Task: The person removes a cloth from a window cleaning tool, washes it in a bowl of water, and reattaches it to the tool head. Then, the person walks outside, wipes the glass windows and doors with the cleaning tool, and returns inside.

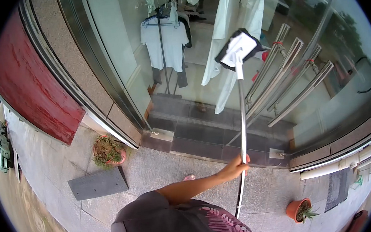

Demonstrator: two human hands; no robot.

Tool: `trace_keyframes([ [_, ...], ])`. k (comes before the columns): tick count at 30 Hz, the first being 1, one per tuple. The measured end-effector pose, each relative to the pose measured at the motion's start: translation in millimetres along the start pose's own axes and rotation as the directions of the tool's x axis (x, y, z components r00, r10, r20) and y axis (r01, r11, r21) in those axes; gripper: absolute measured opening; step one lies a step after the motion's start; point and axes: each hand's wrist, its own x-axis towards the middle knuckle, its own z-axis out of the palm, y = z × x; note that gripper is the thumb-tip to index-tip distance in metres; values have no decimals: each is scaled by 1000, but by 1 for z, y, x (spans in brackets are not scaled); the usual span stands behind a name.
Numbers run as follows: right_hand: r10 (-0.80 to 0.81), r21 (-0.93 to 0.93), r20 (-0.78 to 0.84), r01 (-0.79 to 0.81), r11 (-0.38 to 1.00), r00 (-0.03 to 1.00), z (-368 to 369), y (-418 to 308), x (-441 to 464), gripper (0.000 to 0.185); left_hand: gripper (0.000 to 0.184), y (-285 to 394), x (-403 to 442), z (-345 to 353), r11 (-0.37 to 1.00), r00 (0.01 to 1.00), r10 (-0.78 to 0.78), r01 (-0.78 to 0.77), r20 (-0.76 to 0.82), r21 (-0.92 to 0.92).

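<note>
Here's the long-handled window cleaner (242,116), its metal pole gripped in the curled fingers of the left hand (235,168); its white-and-black head (243,41) is well above that hand, in front of the glass door (195,71), beside the steel handles (302,95); a white T-shirt (171,43) hangs behind; the right hand is out of view, its grip I can't tell.

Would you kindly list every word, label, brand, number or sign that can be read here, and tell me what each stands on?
No text can be read with certainty.
Dark shirt: pink lettering on the front, curved and distorted; too unclear to quote.
Long-handled cleaning tool: no lettering can be made out.
Red panel: no readable words.
</note>
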Motion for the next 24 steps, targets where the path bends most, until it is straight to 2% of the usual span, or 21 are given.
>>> trace_keyframes([
  [1, -55, -14, 13, 55, 998, 998, -2, -12, 5, 24, 20, 3, -10, -27, 998, 995, 58, -57, -76, 20],
  [3, -194, -44, 44, 196, 980, 980, -7, -44, 18, 25, 25, 41, -39, -73, 992, 938, 101, -119, -331, -37],
  [5, -351, -82, 69, 356, 931, 934, -14, -86, 38, 25, 28, 68, -58, -130, 997, 780, 69, -65, -622, 29],
  [6, -420, -98, 77, 426, 900, 904, -18, -108, 47, 25, 30, 73, -61, -165, 986, 694, 133, -166, -708, 23],
  [8, -612, -121, 17, 609, 784, 790, -27, -164, 65, 24, 23, 82, -67, -231, 960, 554, 173, -281, -814, 12],
  [10, -646, -143, -6, 639, 756, 763, -49, -210, 57, 19, 18, 89, -69, -257, 928, 517, 173, -371, -838, -37],
  [12, -609, -146, -88, 595, 790, 788, -51, -191, 56, 17, 19, 81, -59, -237, 912, 534, 207, -409, -820, -36],
  [14, -496, -161, -177, 472, 867, 850, -44, -129, 52, 18, 21, 49, -44, -184, 925, 642, 177, -367, -746, -96],
  [15, -385, -141, -209, 361, 922, 899, -37, -88, 42, 20, 23, 21, -34, -153, 925, 730, 129, -332, -671, -184],
  [16, -269, -117, -244, 247, 962, 932, -27, -42, 31, 22, 24, 8, -29, -106, 962, 768, 38, -201, -640, -184],
  [17, -155, -83, -228, 139, 987, 961, -23, -5, 19, 23, 24, -11, -22, -68, 985, 852, -68, -25, -519, -171],
  [19, 69, -27, -170, -74, 997, 983, -15, 45, -9, 23, 21, -49, -2, -8, 972, 964, -186, 153, -191, -177],
  [20, 127, -19, -144, -131, 991, 981, -12, 57, -20, 23, 20, -64, 10, 14, 966, 966, -245, 237, -75, -106],
  [24, 160, -17, -53, -161, 987, 986, 1, 61, -35, 24, 23, -91, 29, 50, 976, 979, -203, 202, -10, -84],
])
